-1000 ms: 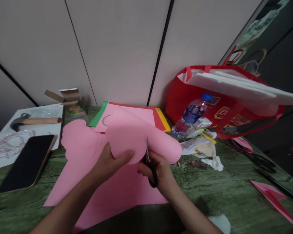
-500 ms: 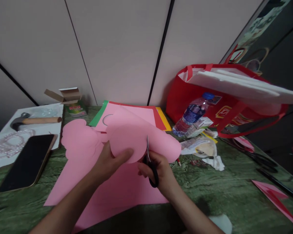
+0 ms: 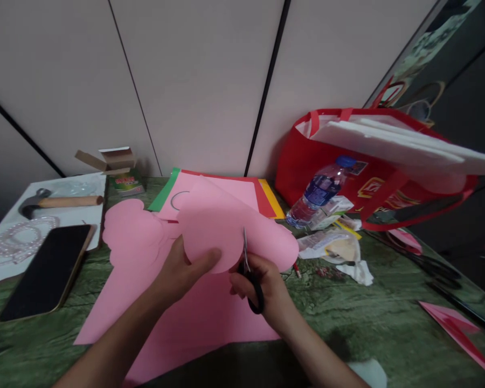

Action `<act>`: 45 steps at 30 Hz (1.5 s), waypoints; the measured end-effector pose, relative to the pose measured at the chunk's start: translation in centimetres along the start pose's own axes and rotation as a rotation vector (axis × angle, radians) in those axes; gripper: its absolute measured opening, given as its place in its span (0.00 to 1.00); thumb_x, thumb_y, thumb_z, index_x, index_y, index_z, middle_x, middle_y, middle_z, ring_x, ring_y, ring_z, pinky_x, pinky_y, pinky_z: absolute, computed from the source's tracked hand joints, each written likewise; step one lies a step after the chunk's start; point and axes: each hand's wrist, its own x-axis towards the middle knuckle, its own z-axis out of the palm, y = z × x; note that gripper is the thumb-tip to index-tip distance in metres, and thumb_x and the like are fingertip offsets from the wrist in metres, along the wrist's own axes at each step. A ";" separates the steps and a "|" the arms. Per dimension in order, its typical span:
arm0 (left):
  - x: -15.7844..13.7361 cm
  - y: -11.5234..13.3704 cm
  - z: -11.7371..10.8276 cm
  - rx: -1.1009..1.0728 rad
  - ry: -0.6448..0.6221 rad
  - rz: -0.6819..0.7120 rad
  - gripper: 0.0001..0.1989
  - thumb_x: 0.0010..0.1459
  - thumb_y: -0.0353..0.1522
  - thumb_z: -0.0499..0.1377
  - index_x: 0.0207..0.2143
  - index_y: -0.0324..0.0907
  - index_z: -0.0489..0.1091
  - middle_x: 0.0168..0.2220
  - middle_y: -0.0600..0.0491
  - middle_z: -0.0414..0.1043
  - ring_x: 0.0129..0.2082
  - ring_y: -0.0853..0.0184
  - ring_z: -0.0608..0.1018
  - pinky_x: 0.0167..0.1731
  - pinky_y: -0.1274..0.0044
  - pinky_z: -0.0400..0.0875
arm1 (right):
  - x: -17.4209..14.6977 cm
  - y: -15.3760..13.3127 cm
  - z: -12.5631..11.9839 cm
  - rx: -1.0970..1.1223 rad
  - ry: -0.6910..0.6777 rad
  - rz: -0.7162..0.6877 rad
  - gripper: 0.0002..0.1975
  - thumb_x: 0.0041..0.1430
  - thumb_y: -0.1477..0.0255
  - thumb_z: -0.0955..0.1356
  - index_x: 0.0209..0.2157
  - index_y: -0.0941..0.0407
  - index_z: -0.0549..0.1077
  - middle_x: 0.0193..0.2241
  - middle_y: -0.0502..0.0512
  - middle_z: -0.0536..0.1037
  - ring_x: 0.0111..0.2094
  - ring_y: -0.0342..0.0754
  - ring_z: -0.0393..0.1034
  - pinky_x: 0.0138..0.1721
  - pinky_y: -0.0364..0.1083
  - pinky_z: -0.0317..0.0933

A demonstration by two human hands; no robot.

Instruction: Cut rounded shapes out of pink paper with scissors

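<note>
My left hand (image 3: 188, 272) grips a sheet of pink paper (image 3: 212, 231) at its near left edge, thumb on top and fingers hidden beneath. The paper has a rounded cut edge near me, and its right part curls over. In my right hand (image 3: 261, 285) is a pair of black-handled scissors (image 3: 255, 291), with fingers through the loops. The blades point away from me and meet the pink paper just right of the rounded part. Below both hands lies more pink paper (image 3: 210, 318), and a scalloped pink cutout (image 3: 131, 231) rests at the left.
On the left are a smartphone (image 3: 46, 272), a hammer (image 3: 64, 201), a beaded string (image 3: 22, 242) and an opened small box (image 3: 125, 180). Coloured sheets (image 3: 269, 196) lie behind the paper. To the right stand a water bottle (image 3: 321, 191) and a red bag (image 3: 293, 170), with scraps (image 3: 361, 272) in front.
The whole view has shifted very slightly. My hands, the scissors and the pink paper keep nearly the same positions relative to one another.
</note>
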 end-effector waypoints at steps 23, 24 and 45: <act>-0.2 -0.1 0.6 0.092 0.155 -0.067 0.10 0.51 0.38 0.59 0.32 0.40 0.70 0.28 0.52 0.76 0.29 0.64 0.77 0.26 0.77 0.72 | -0.2 0.4 0.3 0.036 -0.003 0.005 0.09 0.45 0.68 0.69 0.20 0.56 0.66 0.11 0.43 0.64 0.14 0.40 0.59 0.17 0.41 0.54; -0.3 0.0 0.8 0.106 0.157 -0.079 0.11 0.51 0.38 0.59 0.32 0.40 0.70 0.27 0.52 0.76 0.28 0.64 0.77 0.26 0.77 0.72 | -0.2 0.4 0.3 0.038 -0.003 0.011 0.09 0.45 0.67 0.69 0.21 0.57 0.66 0.12 0.43 0.64 0.15 0.40 0.60 0.17 0.41 0.55; -0.3 0.4 0.6 0.202 0.093 -0.048 0.17 0.49 0.38 0.61 0.41 0.42 0.70 0.38 0.49 0.76 0.37 0.60 0.77 0.33 0.74 0.73 | -0.2 0.6 0.0 0.021 -0.036 -0.081 0.13 0.44 0.65 0.71 0.22 0.56 0.64 0.18 0.44 0.63 0.19 0.40 0.54 0.21 0.42 0.50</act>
